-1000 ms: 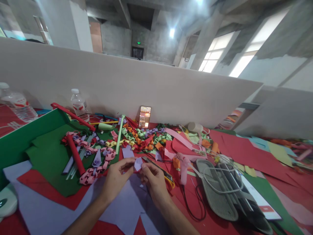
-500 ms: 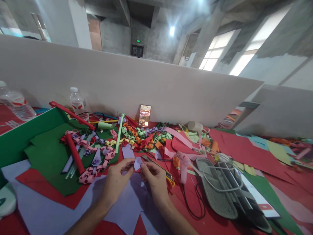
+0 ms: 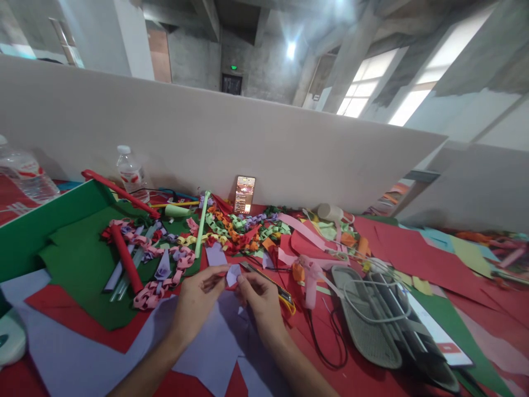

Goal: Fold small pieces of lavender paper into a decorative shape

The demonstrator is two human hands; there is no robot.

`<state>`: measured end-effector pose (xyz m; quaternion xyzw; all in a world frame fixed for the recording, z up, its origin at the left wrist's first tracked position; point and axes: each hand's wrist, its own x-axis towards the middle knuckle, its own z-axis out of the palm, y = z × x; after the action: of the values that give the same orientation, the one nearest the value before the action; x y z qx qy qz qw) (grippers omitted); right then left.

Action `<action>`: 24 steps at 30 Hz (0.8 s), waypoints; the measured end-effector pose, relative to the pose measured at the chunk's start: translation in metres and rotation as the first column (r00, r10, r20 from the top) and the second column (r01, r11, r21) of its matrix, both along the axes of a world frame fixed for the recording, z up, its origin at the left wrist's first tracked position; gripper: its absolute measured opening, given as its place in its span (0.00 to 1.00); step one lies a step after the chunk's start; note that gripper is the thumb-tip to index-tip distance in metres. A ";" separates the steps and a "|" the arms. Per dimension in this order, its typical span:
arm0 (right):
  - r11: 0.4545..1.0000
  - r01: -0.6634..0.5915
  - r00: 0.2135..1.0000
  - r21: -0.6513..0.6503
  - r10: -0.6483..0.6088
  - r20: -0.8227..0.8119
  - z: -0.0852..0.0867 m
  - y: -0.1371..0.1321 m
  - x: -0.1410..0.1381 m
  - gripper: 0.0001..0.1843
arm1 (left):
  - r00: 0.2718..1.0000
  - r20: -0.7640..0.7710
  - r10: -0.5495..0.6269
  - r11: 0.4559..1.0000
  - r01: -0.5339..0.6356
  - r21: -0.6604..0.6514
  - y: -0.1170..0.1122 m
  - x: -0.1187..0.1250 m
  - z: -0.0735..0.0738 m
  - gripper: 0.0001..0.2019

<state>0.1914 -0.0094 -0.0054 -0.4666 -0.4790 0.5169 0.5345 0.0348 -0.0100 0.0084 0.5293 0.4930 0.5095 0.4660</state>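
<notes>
Between the fingertips of both hands is a small folded piece of purple paper [image 3: 233,274]. My left hand [image 3: 201,295] pinches its left edge, thumb against fingers. On its right side, the thumb and fingers of my right hand [image 3: 260,298] are closed on the same piece. Larger sheets of purple paper [image 3: 210,353] lie beneath my hands. A utility knife [image 3: 268,281] with a yellow part rests just beyond my right hand. Paper chains [image 3: 182,264] in pink and purple lie to the left of my left hand.
A phone [image 3: 244,194] leans against the white partition [image 3: 264,149]. A pink glue gun [image 3: 309,278] with a black cord lies to the right, near a grey slipper [image 3: 363,325]. At the left are a green box wall [image 3: 53,231], a red paper tube [image 3: 125,259] and a water bottle [image 3: 130,173].
The small purple piece has turned slightly in my fingertips and its folded face shows wider. Both hands keep nearly the same place.
</notes>
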 end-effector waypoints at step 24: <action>0.995 -0.062 0.987 -0.078 0.049 -0.153 -0.005 0.004 0.001 0.21 | 0.990 -0.120 -0.072 0.991 0.085 0.101 0.006 -0.008 0.000 0.08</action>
<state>0.1925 -0.0051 -0.0099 -0.4343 -0.4280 0.5848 0.5350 0.0269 -0.0039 0.0088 0.6009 0.4705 0.4844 0.4277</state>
